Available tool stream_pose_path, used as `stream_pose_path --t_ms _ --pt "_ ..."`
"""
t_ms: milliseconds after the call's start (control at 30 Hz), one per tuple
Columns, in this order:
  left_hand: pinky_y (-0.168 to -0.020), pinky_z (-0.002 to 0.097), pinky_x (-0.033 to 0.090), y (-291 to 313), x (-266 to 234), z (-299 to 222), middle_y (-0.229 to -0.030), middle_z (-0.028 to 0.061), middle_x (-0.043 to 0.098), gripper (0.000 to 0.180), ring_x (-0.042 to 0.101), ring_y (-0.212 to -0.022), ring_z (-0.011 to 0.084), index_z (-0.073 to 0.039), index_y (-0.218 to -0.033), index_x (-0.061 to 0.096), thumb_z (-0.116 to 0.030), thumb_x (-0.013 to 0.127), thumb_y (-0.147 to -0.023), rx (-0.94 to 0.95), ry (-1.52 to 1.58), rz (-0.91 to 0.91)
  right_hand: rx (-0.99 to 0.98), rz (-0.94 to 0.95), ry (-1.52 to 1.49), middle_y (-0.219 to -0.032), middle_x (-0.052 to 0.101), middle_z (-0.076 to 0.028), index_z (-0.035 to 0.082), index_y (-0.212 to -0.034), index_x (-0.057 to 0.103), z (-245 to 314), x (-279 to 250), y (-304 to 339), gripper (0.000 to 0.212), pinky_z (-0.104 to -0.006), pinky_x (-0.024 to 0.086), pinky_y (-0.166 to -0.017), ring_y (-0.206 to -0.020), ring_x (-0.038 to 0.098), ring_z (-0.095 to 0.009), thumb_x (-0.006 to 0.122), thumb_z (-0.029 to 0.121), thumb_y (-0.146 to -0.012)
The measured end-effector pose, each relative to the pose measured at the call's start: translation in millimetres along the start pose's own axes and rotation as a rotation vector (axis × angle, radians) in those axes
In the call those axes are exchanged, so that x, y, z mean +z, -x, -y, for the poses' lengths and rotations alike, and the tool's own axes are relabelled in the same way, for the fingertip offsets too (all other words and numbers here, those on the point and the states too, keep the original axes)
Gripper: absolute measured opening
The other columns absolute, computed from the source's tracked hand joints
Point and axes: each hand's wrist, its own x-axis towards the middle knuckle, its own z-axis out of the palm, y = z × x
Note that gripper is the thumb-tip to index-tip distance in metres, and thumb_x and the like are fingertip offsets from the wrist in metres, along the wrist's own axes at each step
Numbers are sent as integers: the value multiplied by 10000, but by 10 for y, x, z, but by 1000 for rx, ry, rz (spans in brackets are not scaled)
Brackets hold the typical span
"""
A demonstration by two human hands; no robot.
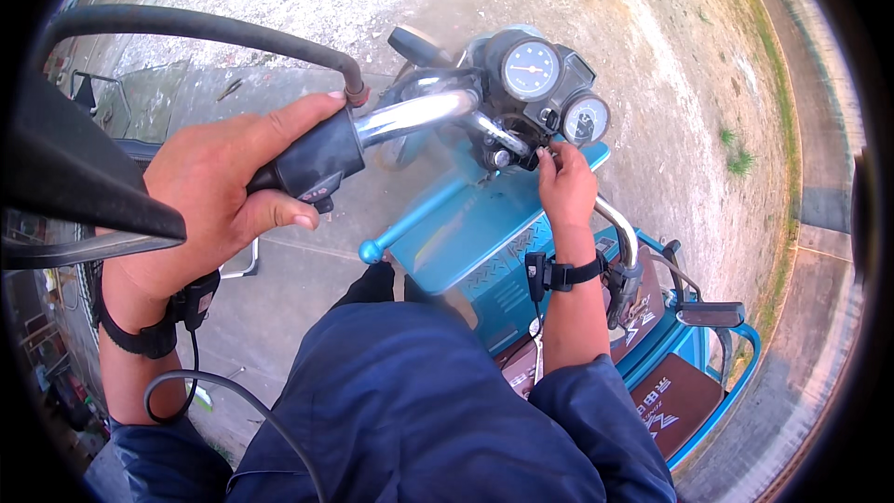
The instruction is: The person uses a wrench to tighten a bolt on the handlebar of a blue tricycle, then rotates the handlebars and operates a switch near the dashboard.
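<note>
Just below the two round, pale-faced gauges (531,70), the right hand (570,194) brings its fingertips together at a small black part (529,162); whether that grip pinches it, I cannot tell. The left hand's (200,177) grip wraps the curved chrome handlebar (419,116) at its black plastic switch housing (333,156). The step looks like working the small part while steadying the bar; next probably calls for a precise fingertip hold.
</note>
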Motion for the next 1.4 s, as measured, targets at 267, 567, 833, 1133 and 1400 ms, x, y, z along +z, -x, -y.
stream_pose_path --t_ms 267,567,833,1133,1400 --pt "-849 441 513 6 18 12 -1199 212 672 893 633 -1031 457 -116 -1476 494 -327 843 -683 15 8 -22 -39 27 6 -909 714 -130 67 -1031 706 -8 -27 -33 285 -427 550 -702 -839 695 -347 726 323 -910" --pt "-839 440 510 -8 39 13 -1179 217 674 882 634 -1009 462 -110 -1473 495 -347 835 -694 29 20 -31 -31 69 50 -957 728 -123 83 -1069 704 43 -52 -70 273 -433 552 -714 -863 703 -337 721 307 -913" --pt "-850 444 511 4 24 9 -1188 216 671 883 635 -1017 463 -108 -1472 497 -360 825 -693 16 18 -28 -125 17 -41 -958 722 -154 56 -1068 695 -65 0 -47 293 -431 546 -714 -822 700 -332 727 307 -920" --pt "-865 435 511 -3 33 14 -1221 207 668 883 636 -1050 453 -104 -1468 499 -341 832 -686 26 14 -34 -107 50 -29 -994 717 -154 69 -1060 690 -5 -56 -73 349 -455 548 -731 -889 693 -362 710 383 -910" --pt "-836 430 507 10 36 7 -1174 202 679 862 645 -995 444 -104 -1461 506 -345 829 -699 25 2 -43 -205 17 -9 -879 705 -134 69 -1058 692 -62 -32 -73 302 -419 539 -683 -783 688 -337 729 333 -917"
